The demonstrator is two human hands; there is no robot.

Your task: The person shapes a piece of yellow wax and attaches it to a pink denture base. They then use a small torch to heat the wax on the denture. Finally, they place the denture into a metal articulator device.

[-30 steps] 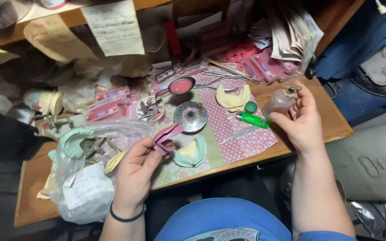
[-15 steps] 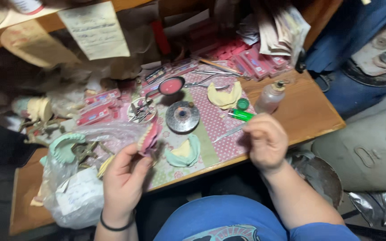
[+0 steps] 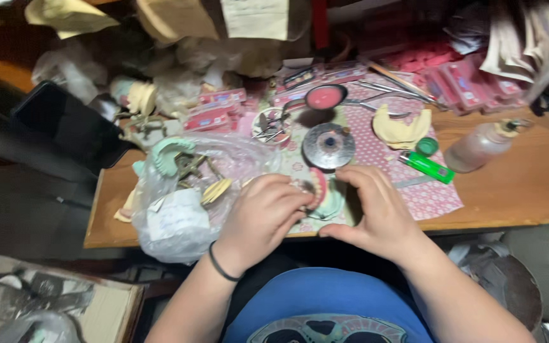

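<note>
Both my hands meet at the front edge of the wooden desk (image 3: 516,190). My left hand (image 3: 258,219), with a dark band on its wrist, grips a pink denture with a row of teeth (image 3: 316,187). My right hand (image 3: 376,213) curls around the same denture from the right, its fingertips on it. Under them lies a pale green dental cast (image 3: 333,204), partly hidden. Just behind the hands sits a round metal dish (image 3: 328,145).
A green lighter (image 3: 428,166), a green cap (image 3: 426,147) and a plastic squeeze bottle (image 3: 481,146) lie to the right. A clear plastic bag (image 3: 179,203) holding casts sits to the left, a pink-filled bowl (image 3: 324,97) and pink packets (image 3: 214,114) behind.
My right hand has left the squeeze bottle at the right and come to the middle, joining my left hand on the denture. The left hand drew the denture closer to me.
</note>
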